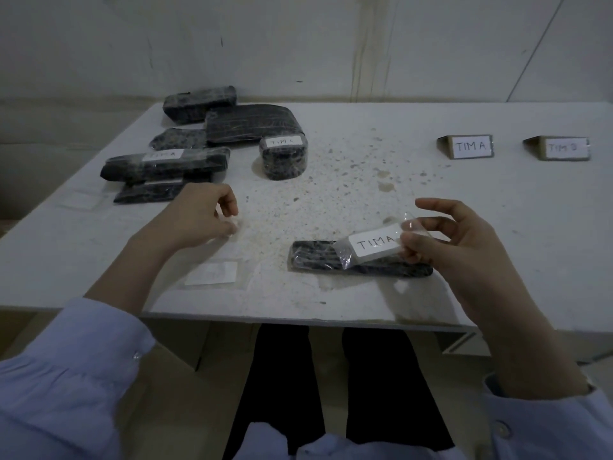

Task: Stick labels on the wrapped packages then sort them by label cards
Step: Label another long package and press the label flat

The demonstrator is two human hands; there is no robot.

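Pile of packages [245, 124] fills far-left corner of table [365, 180]; two cards [469, 146] stand far right. Speckled middle between pile and cards is open lane to wall [331, 44]. Near edge: flat package [311, 258], right hand [464, 247] pinching label [373, 245] above it. Spare label [212, 272] lies flat to left, bare strip between.

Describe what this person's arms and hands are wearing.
The left hand and right hand are bare: no gloves, rings or watch show. The left sleeve and right sleeve are pale blue shirt cloth, drawn back from the wrists. A small pale button sits on the left cuff.
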